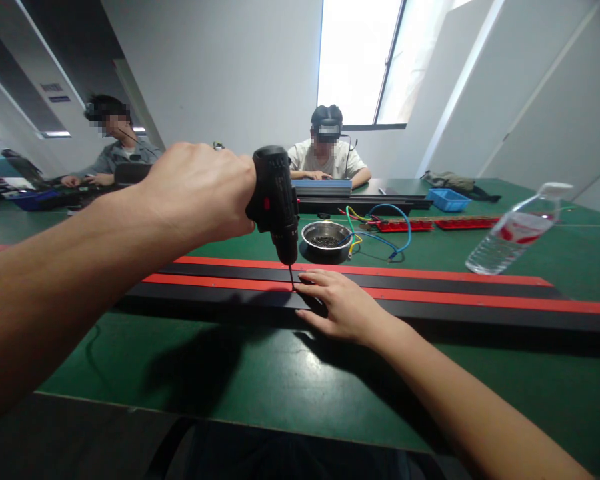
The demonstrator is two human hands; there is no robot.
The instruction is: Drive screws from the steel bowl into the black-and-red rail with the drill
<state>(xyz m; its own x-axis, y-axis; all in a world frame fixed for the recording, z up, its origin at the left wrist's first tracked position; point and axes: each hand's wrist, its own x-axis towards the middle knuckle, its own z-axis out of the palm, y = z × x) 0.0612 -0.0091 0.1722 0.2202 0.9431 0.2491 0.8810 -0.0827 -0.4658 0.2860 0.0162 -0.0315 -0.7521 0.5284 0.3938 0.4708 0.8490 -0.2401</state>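
Observation:
My left hand (200, 193) is wrapped round the grip of a black cordless drill (276, 200) with a red switch. The drill points down and its thin bit (291, 277) touches a red strip of the long black and red rail (430, 288) that lies across the green table. My right hand (337, 305) lies flat on the rail just right of the bit. Its fingers are stretched out, with the index fingertip and thumb close to the bit's tip. I cannot make out whether anything small sits under the bit.
A small metal bowl (326, 235) of dark screws stands behind the rail, beside coloured wires (377, 233). A plastic water bottle (517, 230) lies tilted at the right. Further back are red strips (433, 225), a blue tray (448, 199) and two seated people (327, 157) working.

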